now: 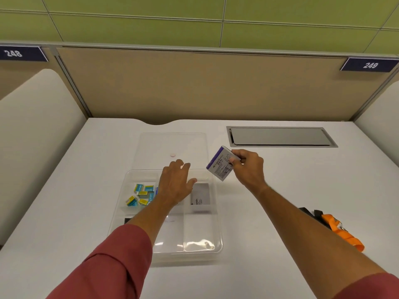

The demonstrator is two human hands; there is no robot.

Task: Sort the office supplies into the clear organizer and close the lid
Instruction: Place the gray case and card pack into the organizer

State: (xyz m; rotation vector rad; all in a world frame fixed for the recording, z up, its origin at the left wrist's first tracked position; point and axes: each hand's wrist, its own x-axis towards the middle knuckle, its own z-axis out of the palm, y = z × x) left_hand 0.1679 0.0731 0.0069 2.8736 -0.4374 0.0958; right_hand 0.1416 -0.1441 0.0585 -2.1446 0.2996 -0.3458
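A clear organizer (218,238) with several compartments lies on the white desk, its clear lid (151,145) open flat behind it. Several small teal-and-yellow boxes (140,194) fill the left compartment. A grey-and-white card box (200,195) lies in a right compartment. My left hand (176,184) hovers open, fingers spread, over the organizer's middle back part. My right hand (248,167) pinches a white-and-purple box (220,164) in the air, just right of the organizer's back corner.
An orange-and-black lanyard (336,227) lies at the desk's right side, partly behind my right forearm. A grey metal cable hatch (280,137) is set in the desk at the back right. A tan partition wall closes the desk's far edge.
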